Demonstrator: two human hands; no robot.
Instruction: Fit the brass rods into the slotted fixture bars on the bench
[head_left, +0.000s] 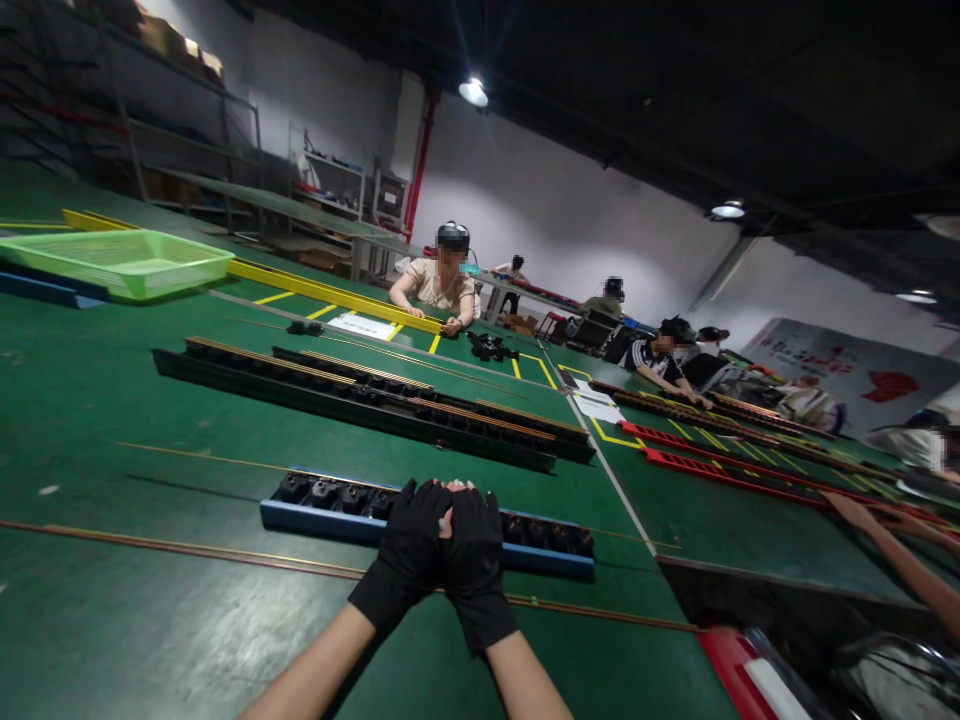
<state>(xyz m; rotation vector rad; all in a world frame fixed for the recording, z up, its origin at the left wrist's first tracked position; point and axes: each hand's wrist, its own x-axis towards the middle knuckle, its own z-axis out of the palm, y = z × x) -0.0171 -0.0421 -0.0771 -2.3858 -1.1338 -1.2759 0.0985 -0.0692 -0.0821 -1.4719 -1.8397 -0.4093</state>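
Note:
On the green table in front of me lies a blue channel rail [322, 518] with a row of black blocks [356, 497] inside it. A thin brass-coloured rod runs along the blocks and sticks out past both ends. My left hand [416, 530] and my right hand [474, 535], both in black fingerless gloves, press side by side on the middle of this rail. Their fingers curl over its top and far edge, touching each other, and cover the blocks beneath. Along the near side, more thin rods [225, 548] lie on the table.
Farther back lie long black rails [360, 400] with brass rods. A green basket [150, 265] sits at left near a yellow rail [322, 292]. Red rails [720, 475] lie at right, with another person's arms [892, 545] reaching toward them. Several people work beyond.

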